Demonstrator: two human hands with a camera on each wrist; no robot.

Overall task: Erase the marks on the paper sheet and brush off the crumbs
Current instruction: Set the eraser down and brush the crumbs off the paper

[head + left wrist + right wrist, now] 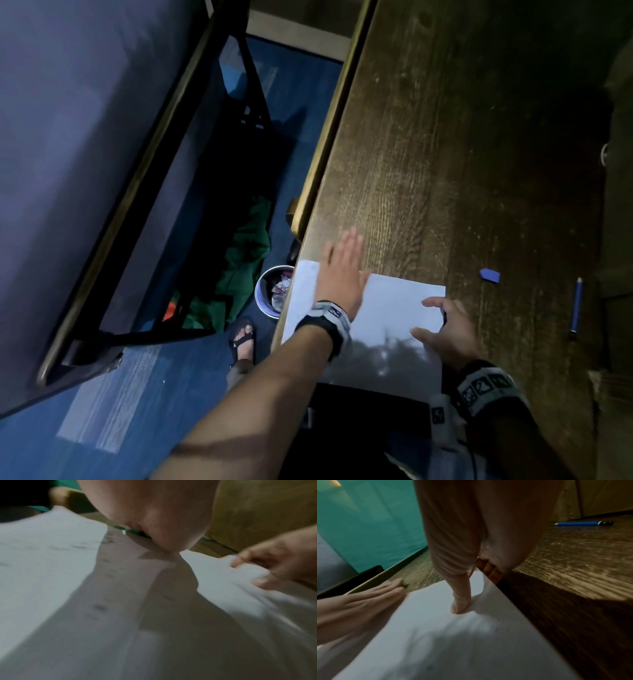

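- The white paper sheet [394, 308] lies flat on the dark brown wooden surface [462, 154], at its left edge, near the corner closest to the person. One side of the sheet reaches that left edge.
- A few small dark marks [100, 607] show on the sheet in the left wrist view. They are too blurry to tell what they are.
- The left hand [342, 270] lies flat on the far left part of the sheet, with its fingers straight and close together. The fingertips reach past the far edge of the sheet onto the wood. It holds nothing.
- The right hand [445, 329] is at the right edge of the sheet. Its thumb [460, 599] presses down on the paper, and the other fingers are curled at the paper's edge. It pins the sheet and does not wrap around it.
- A small blue eraser [490, 275] lies on the wood to the right of the sheet, apart from both hands.
- A blue pencil [576, 305] lies further right, near the right edge of the surface.
- On the blue floor [137, 394] by the left edge of the surface stands a round bin [274, 291] with scraps inside.
- Next to the bin are a heap of green cloth [243, 260] and a foot in a black sandal [244, 337].
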